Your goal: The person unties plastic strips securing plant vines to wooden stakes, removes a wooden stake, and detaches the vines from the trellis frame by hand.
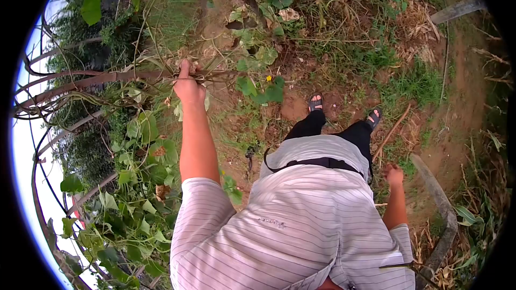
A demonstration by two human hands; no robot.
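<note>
1. The ground [294,108] spreads beneath me, bare brown soil mixed with grass and dry stalks.
2. My striped shirt [301,198] fills the lower middle, a black strap [328,162] running across it.
3. Climbing leaves [145,174] hang thickly on my left, below my outstretched arm.
4. The pole [123,76] reaches in from my left, thin vines tangled along it, and meets my hand.
5. A curved log [438,193] lies on my right, past my lowered arm.
6. My dark trousers [307,125] show beyond the shirt hem.
7. A thin stick [392,131] lies on the ground near my right foot.
8. My left hand [190,88] is closed round the pole, thumb along it.
9. My right hand [393,175] hangs low with fingers curled, near the stick; I cannot tell whether it grips anything.
10. My sandals [316,103] stand apart on the soil.
11. A yellow flower [269,78] sits among leaves, beyond my left hand, toward my feet.
</note>
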